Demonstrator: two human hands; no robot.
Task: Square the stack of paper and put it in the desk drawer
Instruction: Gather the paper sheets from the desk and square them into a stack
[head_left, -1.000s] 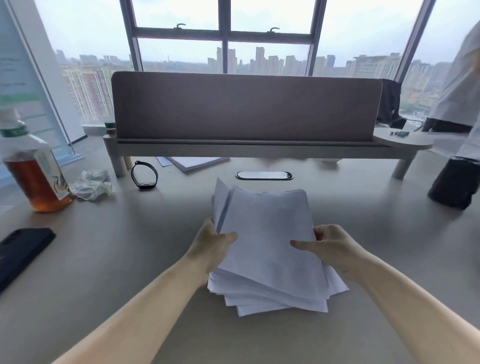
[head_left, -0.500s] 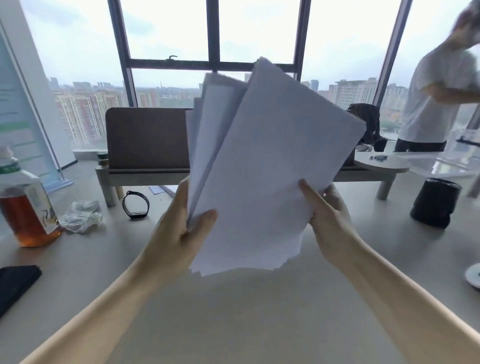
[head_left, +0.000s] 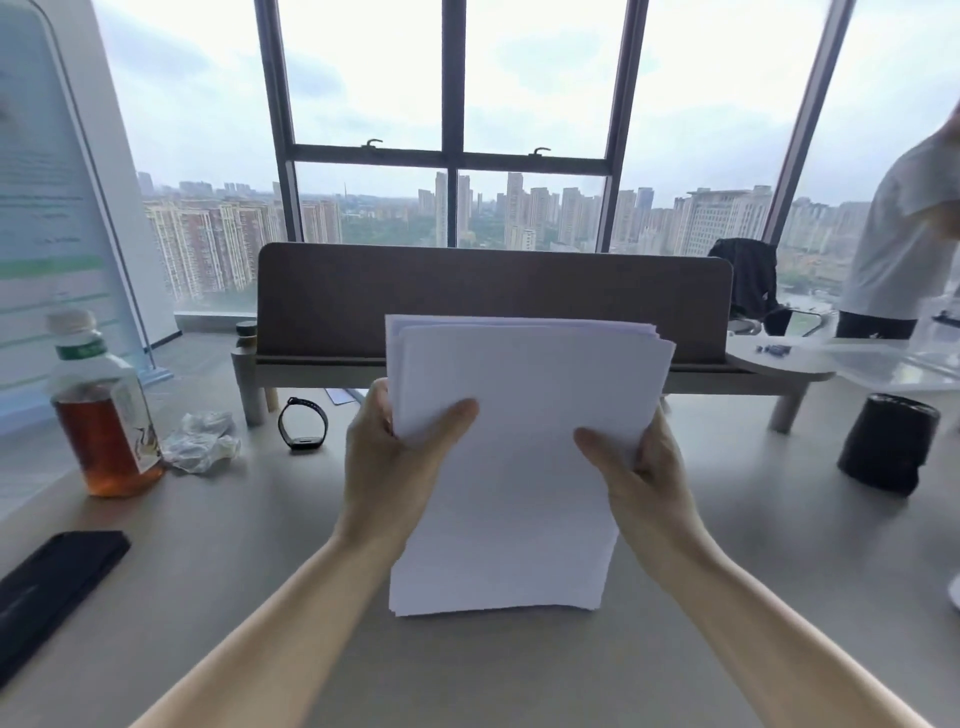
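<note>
A stack of white paper (head_left: 514, 467) stands upright on its short bottom edge on the beige desk (head_left: 249, 561), in the middle of the view. My left hand (head_left: 387, 467) grips its left side, thumb across the front sheet. My right hand (head_left: 641, 475) grips the right side the same way. The sheets are nearly aligned, with a few edges stepped at the top and the bottom right. No drawer is in view.
A bottle of amber drink (head_left: 101, 410), crumpled wrap (head_left: 202, 441) and a black wristband (head_left: 304, 423) lie to the left, a black flat case (head_left: 49, 587) at the near left. A brown divider on a shelf (head_left: 493, 296) stands behind. A black cup (head_left: 891, 449) and a person (head_left: 898, 244) are at right.
The stack was lifted off the desk, fanned and tilted in the air, then brought down upright on its bottom edge. The sheets are now much more even.
</note>
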